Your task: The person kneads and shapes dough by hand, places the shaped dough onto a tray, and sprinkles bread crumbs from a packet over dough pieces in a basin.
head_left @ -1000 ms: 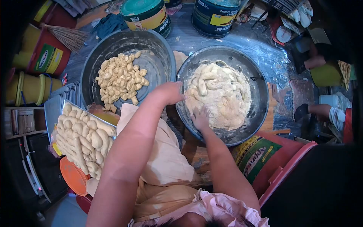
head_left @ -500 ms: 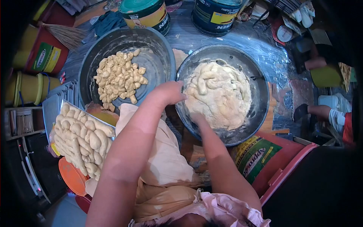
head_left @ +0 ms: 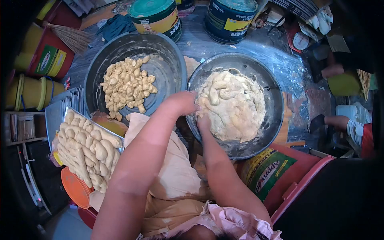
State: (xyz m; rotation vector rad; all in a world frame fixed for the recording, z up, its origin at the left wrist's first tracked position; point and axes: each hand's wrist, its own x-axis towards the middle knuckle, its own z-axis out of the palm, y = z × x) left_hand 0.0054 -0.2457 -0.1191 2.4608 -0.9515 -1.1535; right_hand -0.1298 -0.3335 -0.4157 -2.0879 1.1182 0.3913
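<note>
A large mass of floury dough (head_left: pixel 236 108), with rope-like lumps on top, lies in the round dark basin (head_left: pixel 276 132) at right. My left hand (head_left: pixel 184 103) reaches over the basin's left rim, its curled fingers at the dough's edge. Just below it, my right hand (head_left: pixel 203 123) grips the same edge from inside the basin. A bit of dough shows between the two hands; my fingertips are partly hidden. Left of them, a second grey basin (head_left: pixel 170 60) holds a pile of small tan dough pieces (head_left: pixel 128 86).
A tray of shaped dough pieces (head_left: pixel 86 150) stands at lower left beside a cloth (head_left: pixel 172 176). Paint buckets (head_left: pixel 231 22) line the back. A red bucket (head_left: pixel 294 164) sits close at lower right. At far right a person's leg (head_left: pixel 338 121) shows.
My right hand has moved up and slightly left along the dough's edge, closer to my left hand. My left hand has shifted slightly down and right. The view has tilted a little.
</note>
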